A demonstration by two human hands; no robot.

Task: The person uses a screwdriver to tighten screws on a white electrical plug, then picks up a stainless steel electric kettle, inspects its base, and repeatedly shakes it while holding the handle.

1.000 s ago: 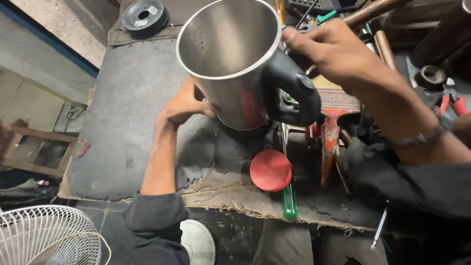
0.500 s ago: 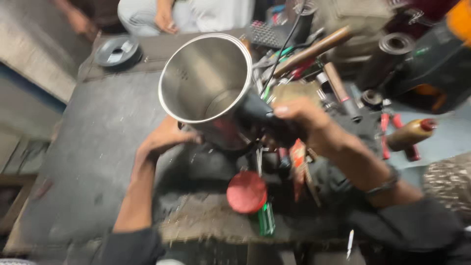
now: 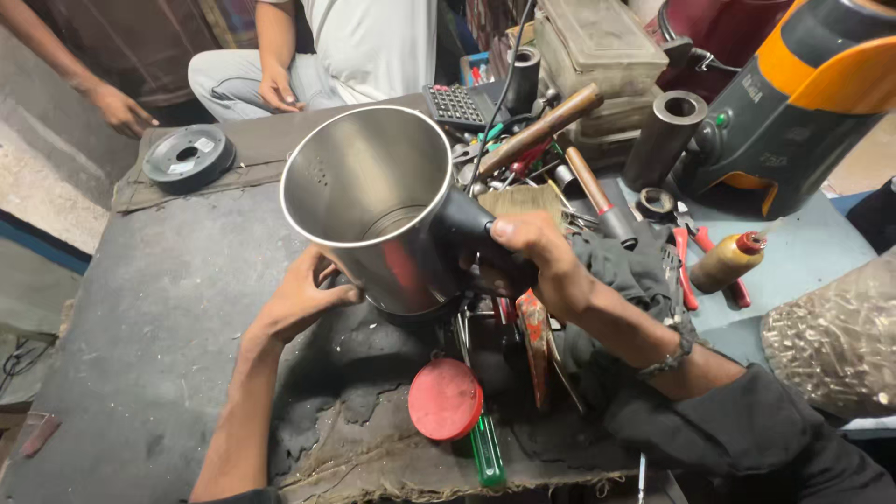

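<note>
While my right hand (image 3: 537, 257) stays clamped shut around the black handle (image 3: 467, 229) of the steel kettle body (image 3: 373, 210), I have tipped the open mouth further toward me than it was a second ago, so I now look straight down the bare inside to the bottom plate. The kettle hangs tilted just above the worn dark work mat (image 3: 131, 327), its base low and turned away. My left hand (image 3: 299, 303) has come in under the far side, fingers curled against the lower wall near the base; I think they press rather than grip, though the rim hides the fingertips. That steadies the shell for looking inside. A red round lid (image 3: 445, 399) lies near, touching a green-handled screwdriver (image 3: 487, 453).
</note>
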